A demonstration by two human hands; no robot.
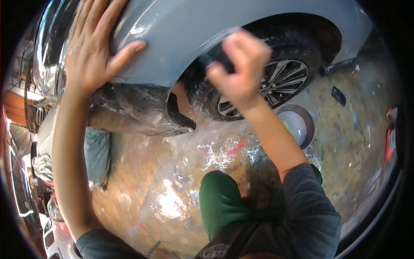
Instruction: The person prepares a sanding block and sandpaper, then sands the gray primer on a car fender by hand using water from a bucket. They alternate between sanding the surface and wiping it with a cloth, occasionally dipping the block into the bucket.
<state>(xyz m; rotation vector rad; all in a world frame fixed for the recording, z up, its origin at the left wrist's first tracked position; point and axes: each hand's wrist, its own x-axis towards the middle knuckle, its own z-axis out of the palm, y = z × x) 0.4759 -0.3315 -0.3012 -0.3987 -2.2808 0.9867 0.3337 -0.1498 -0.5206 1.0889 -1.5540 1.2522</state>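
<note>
My left hand (88,58) lies flat on the grey car body panel (172,47), fingers stretched out and thumb apart. My right hand (241,67) is curled at the front edge of the wheel arch, smeared by motion. A dark patch shows between its thumb and fingers, possibly a thin sheet or pad, but I cannot make out what it is. The panel looks wet near the arch rim. Behind my right hand is the tyre (202,99) with its spoked alloy wheel (286,77).
Below the wheel stands a round bucket (311,129) with cloudy liquid. A small dark flat object (339,96) lies on the wet, stained floor (142,172). At the left is a covered bundle (97,151). A red hose or cord (366,192) runs along the right.
</note>
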